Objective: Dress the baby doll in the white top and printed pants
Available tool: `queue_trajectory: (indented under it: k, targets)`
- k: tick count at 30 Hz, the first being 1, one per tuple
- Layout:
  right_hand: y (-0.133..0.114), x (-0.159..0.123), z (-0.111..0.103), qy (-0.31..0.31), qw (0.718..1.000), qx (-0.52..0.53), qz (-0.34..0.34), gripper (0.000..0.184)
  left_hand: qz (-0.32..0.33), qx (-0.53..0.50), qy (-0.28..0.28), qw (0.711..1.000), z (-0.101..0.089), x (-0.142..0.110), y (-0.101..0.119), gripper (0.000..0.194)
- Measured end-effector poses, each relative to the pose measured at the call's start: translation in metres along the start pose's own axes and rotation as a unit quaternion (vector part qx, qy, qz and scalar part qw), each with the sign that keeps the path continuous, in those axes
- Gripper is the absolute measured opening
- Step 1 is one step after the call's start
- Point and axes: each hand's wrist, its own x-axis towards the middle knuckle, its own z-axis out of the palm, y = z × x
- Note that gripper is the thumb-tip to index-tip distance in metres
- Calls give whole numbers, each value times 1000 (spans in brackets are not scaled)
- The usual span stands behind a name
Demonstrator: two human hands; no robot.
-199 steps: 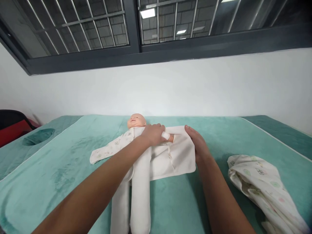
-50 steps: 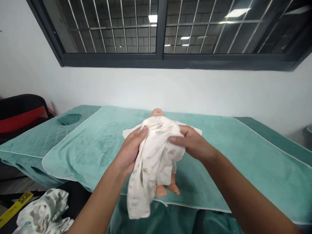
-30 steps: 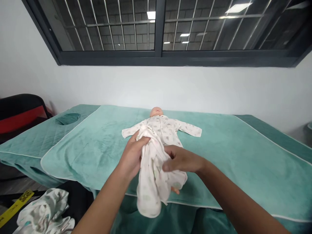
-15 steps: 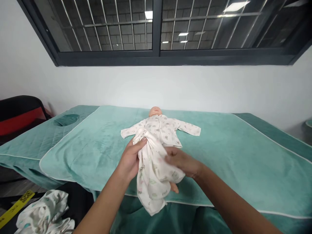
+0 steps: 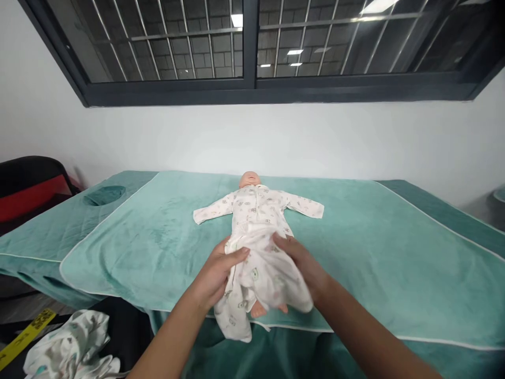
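A baby doll (image 5: 250, 179) lies on its back on a green bed, wearing a white printed long-sleeved top (image 5: 258, 205) with both sleeves spread out. Over its lower body I hold a pair of white printed baby pants (image 5: 260, 268) by the upper part. My left hand (image 5: 221, 268) grips the left side, thumb on top. My right hand (image 5: 298, 258) grips the right side, its fingers partly hidden behind the cloth. The pant legs hang toward me, the right one blurred. The doll's feet (image 5: 259, 309) show below the fabric.
A green velvety cover (image 5: 379, 263) with white piping lies over the bed, which has a face hole (image 5: 105, 195) at left. Crumpled printed clothes (image 5: 73, 345) and a yellow strip (image 5: 26, 339) are at lower left. A black and red chair (image 5: 35, 189) stands at far left.
The pants, bunched up in my left hand before, are now spread between both hands. My right hand has moved up to their upper edge, and more of the doll's feet shows.
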Motion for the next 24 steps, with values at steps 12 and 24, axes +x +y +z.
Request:
queue_trajectory:
  k: [12,24]
  targets:
    - [111,-85,-44,213,962,-130,112,30,-44,376,-2,926,6,-26,-60,26]
    - [109,-63,-22,283,956,72,38,51,-43,327,-62,942,20,-17,-31,26]
